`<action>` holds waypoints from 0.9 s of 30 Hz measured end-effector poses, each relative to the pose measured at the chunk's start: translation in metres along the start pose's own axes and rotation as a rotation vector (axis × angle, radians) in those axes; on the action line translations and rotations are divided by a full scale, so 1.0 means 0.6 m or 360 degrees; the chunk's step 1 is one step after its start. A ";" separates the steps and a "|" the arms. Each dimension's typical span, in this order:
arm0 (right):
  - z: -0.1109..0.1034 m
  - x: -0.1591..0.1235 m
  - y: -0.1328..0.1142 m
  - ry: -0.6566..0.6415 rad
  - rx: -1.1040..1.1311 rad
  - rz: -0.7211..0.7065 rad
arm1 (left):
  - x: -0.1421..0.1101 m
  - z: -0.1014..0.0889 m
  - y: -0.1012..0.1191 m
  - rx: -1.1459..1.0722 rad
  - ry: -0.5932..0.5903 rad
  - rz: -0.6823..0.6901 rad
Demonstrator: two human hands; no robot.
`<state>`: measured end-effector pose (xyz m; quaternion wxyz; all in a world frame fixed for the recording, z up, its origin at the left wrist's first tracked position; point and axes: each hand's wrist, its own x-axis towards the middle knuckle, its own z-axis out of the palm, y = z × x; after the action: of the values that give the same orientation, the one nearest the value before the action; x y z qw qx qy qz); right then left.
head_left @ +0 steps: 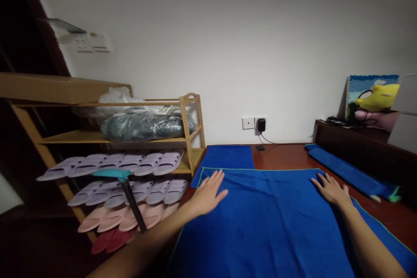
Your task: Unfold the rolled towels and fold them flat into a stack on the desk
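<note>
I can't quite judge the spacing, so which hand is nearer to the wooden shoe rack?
The left hand, just to the right of the shoe rack. The right hand is farther off, across the blue cloth from it.

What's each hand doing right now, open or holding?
Left hand: open, palm down at the blue cloth's far-left corner, gripping nothing visible.
Right hand: open, fingers spread at its far-right corner, gripping nothing visible.

The cloth (pixel 260 217) is spread on the table (pixel 283 156), flanked left by slippers (pixel 166 163) on a rack (pixel 186 124), backed by a wall (pixel 228 61).
</note>
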<state>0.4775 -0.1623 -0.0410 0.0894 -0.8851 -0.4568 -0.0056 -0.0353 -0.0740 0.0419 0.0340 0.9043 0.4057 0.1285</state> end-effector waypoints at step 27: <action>-0.043 -0.115 -0.341 -0.0262 0.0149 -0.0810 | -0.133 -0.004 0.026 -0.0019 -0.0255 0.0079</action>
<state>0.2736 -0.1061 0.0094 0.0883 -0.7341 -0.6701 0.0653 -0.0757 -0.1436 0.0302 0.0685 0.9212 0.3783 0.0589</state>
